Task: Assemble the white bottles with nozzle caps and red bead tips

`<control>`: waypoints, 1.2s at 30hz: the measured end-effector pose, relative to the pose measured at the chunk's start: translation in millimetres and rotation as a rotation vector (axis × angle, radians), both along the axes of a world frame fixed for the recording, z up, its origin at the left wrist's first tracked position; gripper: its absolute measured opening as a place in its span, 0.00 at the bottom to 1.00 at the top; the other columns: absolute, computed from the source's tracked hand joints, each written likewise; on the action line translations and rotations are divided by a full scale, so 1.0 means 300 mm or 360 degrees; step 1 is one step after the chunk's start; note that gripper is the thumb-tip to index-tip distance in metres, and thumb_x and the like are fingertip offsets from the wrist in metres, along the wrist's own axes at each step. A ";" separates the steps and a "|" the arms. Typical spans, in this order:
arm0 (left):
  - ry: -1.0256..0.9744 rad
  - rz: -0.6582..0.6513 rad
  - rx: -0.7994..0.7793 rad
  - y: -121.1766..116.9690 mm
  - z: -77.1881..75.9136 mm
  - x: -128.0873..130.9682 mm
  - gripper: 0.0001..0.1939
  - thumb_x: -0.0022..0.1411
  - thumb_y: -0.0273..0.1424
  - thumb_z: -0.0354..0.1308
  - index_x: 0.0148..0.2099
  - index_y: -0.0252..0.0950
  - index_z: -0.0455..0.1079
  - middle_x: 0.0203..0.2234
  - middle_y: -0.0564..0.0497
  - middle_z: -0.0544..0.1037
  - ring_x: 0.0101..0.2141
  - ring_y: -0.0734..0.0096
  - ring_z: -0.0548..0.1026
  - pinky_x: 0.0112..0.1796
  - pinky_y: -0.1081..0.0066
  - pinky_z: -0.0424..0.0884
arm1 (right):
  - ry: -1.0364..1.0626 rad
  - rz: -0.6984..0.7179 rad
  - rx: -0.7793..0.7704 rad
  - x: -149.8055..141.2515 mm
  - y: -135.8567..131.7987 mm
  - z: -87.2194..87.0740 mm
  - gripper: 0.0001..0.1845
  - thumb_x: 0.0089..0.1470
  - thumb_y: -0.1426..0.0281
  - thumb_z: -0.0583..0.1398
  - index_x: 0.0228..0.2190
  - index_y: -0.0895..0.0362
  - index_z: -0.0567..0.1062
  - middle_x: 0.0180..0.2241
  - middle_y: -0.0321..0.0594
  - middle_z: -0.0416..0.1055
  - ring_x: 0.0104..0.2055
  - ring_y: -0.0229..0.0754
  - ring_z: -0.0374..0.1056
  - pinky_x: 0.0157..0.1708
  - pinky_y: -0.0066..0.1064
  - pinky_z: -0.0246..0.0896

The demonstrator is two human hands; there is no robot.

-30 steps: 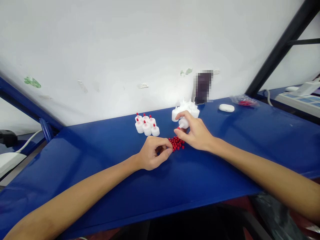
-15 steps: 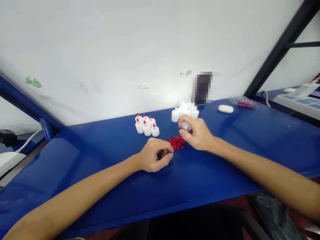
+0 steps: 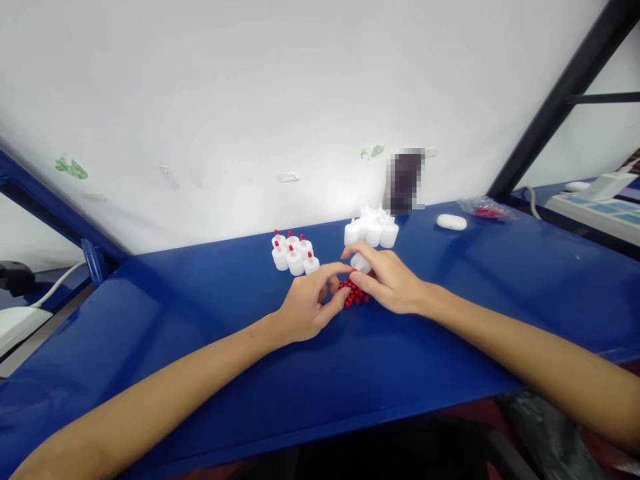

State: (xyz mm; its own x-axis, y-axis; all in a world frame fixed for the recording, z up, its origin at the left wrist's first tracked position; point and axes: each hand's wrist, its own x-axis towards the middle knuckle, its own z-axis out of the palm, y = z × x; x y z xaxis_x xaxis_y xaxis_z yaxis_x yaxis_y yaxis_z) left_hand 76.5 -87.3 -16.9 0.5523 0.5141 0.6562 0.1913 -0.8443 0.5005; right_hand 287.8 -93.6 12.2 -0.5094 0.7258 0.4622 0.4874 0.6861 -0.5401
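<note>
My right hand (image 3: 387, 283) grips a small white cap (image 3: 360, 263) just above a pile of small red beads (image 3: 354, 294) on the blue table (image 3: 200, 313). My left hand (image 3: 307, 303) reaches in from the left, its thumb and forefinger pinched at the white cap's tip; whether a red bead sits between them I cannot make out. The two hands touch over the pile. A cluster of white caps with red tips (image 3: 293, 253) stands behind my left hand. A cluster of plain white caps (image 3: 371, 229) stands behind my right hand.
A white oval case (image 3: 451, 222) and a clear bag with red bits (image 3: 485, 209) lie at the back right. A black frame post (image 3: 560, 100) slants up on the right. A white power strip (image 3: 600, 200) lies far right, and a white cable (image 3: 50, 290) far left.
My left hand has moved up and right from the table to meet my right hand at the white cap. My right hand has lowered the cap slightly toward the bead pile.
</note>
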 end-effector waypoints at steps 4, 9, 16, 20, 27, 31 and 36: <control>-0.0015 -0.0121 0.0204 0.000 0.009 -0.003 0.11 0.66 0.26 0.56 0.51 0.38 0.66 0.32 0.53 0.73 0.25 0.79 0.68 0.29 0.76 0.67 | 0.0000 0.0247 -0.0149 -0.033 -0.029 0.008 0.12 0.66 0.60 0.50 0.43 0.55 0.64 0.33 0.36 0.77 0.31 0.38 0.70 0.32 0.29 0.58; -0.0146 -0.0099 0.0229 -0.010 0.032 0.004 0.07 0.66 0.24 0.57 0.46 0.37 0.70 0.31 0.52 0.75 0.26 0.78 0.70 0.29 0.76 0.68 | 0.0037 0.0350 -0.0240 -0.038 -0.033 0.009 0.17 0.67 0.56 0.49 0.43 0.56 0.66 0.33 0.36 0.76 0.30 0.38 0.69 0.31 0.29 0.58; -0.0354 0.0292 0.0297 0.046 0.091 -0.019 0.05 0.64 0.27 0.61 0.43 0.37 0.75 0.33 0.52 0.76 0.30 0.76 0.71 0.31 0.74 0.69 | 0.0062 -0.0227 0.0133 0.088 0.062 0.049 0.21 0.63 0.58 0.54 0.53 0.55 0.65 0.27 0.34 0.69 0.27 0.39 0.64 0.31 0.32 0.57; -0.0308 0.0547 0.0352 0.131 0.135 -0.078 0.06 0.66 0.32 0.59 0.43 0.38 0.77 0.37 0.50 0.71 0.33 0.74 0.71 0.37 0.69 0.72 | 0.0013 -0.0880 0.0236 0.197 0.144 0.069 0.09 0.57 0.63 0.57 0.38 0.55 0.70 0.20 0.31 0.65 0.23 0.39 0.60 0.30 0.33 0.53; 0.0188 0.0686 0.0456 0.215 0.148 -0.143 0.07 0.65 0.34 0.59 0.42 0.40 0.78 0.46 0.47 0.68 0.46 0.63 0.70 0.50 0.57 0.68 | 0.0037 -0.1128 0.0009 0.249 0.207 0.011 0.13 0.55 0.59 0.59 0.38 0.55 0.69 0.15 0.29 0.62 0.20 0.40 0.59 0.28 0.33 0.51; 0.0395 0.0647 0.0313 0.206 0.143 -0.144 0.09 0.66 0.36 0.58 0.43 0.41 0.78 0.54 0.45 0.64 0.52 0.59 0.66 0.53 0.53 0.65 | 0.0043 -0.1125 -0.0035 0.248 0.219 -0.011 0.13 0.55 0.59 0.59 0.35 0.55 0.69 0.17 0.32 0.67 0.22 0.40 0.61 0.28 0.33 0.53; 0.0432 0.0658 0.0251 0.202 0.143 -0.148 0.12 0.68 0.36 0.54 0.48 0.42 0.76 0.58 0.45 0.63 0.55 0.57 0.65 0.53 0.52 0.65 | 0.0008 -0.1045 0.0003 0.254 0.227 -0.021 0.10 0.56 0.62 0.57 0.33 0.56 0.71 0.15 0.30 0.64 0.19 0.38 0.59 0.27 0.32 0.52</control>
